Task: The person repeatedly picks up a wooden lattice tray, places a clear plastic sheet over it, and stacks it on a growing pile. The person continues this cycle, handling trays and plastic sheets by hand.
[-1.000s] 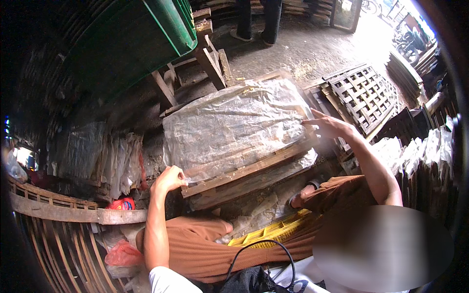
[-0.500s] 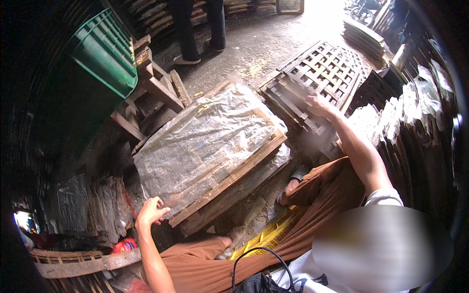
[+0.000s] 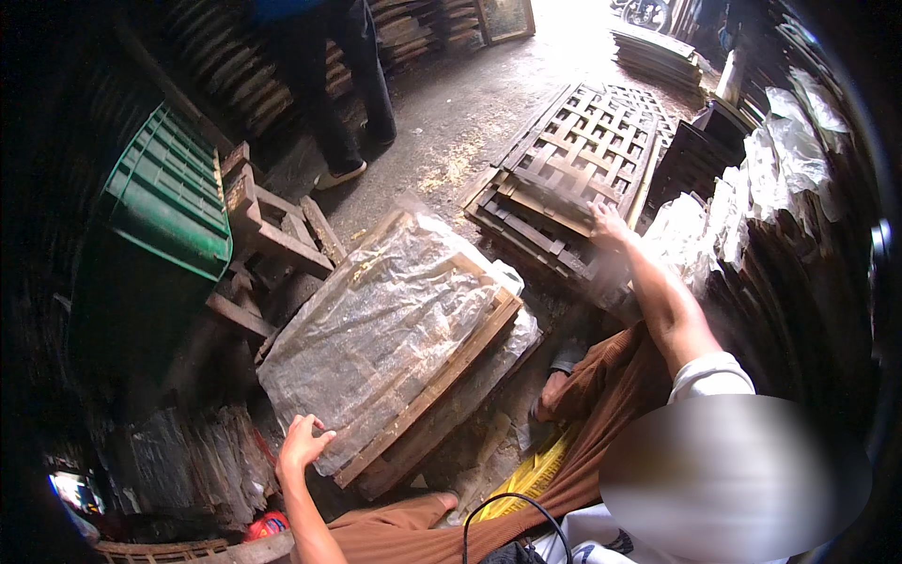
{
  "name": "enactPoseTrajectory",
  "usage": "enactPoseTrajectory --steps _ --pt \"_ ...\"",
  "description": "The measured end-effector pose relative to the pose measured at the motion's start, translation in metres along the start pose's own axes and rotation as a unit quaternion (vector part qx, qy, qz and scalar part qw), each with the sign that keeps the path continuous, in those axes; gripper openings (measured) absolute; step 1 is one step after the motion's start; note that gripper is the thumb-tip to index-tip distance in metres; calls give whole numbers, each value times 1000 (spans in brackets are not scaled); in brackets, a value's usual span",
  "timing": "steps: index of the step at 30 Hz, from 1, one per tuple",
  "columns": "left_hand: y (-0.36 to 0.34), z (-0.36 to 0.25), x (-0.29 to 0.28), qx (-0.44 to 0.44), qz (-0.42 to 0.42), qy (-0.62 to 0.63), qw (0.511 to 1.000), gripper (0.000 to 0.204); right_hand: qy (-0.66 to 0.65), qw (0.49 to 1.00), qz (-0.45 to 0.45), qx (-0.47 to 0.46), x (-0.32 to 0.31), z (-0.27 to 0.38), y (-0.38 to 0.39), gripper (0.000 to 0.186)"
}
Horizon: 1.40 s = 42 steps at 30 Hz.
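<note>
My left hand (image 3: 303, 444) is at the near left corner of a crinkled clear plastic sheet (image 3: 376, 329), its fingers apart and curved, holding nothing. The sheet lies over a stack of wooden boards or frames, with a wooden edge strip (image 3: 432, 385) along its near right side. Out to the right, my right hand (image 3: 609, 226) is closed on the edge of a wooden frame (image 3: 550, 195), smeared by motion. Beneath and behind it lies a stack of woven slat lattice panels (image 3: 594, 136).
A green plastic crate (image 3: 174, 188) sits by a wooden stand (image 3: 282, 226) at left. Upright plastic-wrapped boards (image 3: 761, 207) line the right side. A person's dark-trousered legs (image 3: 348, 94) are at the back. A yellow plastic crate (image 3: 526, 479) lies between my legs.
My view has shifted, so the covered stack sits lower and further left. My right hand remains by the lattice panels with the blurred frame. The person's legs at the back have changed stance.
</note>
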<state>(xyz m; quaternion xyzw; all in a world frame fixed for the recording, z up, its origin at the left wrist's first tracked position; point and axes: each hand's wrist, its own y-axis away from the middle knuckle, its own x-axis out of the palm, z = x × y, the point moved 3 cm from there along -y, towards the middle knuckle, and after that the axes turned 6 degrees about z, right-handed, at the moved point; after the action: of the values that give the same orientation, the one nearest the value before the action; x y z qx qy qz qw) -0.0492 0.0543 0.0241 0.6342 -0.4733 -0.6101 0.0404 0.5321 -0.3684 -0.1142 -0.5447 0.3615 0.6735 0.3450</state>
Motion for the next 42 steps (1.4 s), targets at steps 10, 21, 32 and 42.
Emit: enactPoseTrajectory --steps 10,21,32,42 --pt "-5 -17 -4 64 -45 -64 995 35 -41 999 -19 17 -33 16 24 76" --pt "-16 -112 -21 295 -178 6 939 15 -100 979 -133 -121 -83 87 27 68" --pt "-25 -237 27 383 54 476 790 60 -338 913 -91 -209 -150 262 126 63" --pt "-39 -252 43 412 92 638 644 38 -286 853 -18 -437 -156 304 164 57"
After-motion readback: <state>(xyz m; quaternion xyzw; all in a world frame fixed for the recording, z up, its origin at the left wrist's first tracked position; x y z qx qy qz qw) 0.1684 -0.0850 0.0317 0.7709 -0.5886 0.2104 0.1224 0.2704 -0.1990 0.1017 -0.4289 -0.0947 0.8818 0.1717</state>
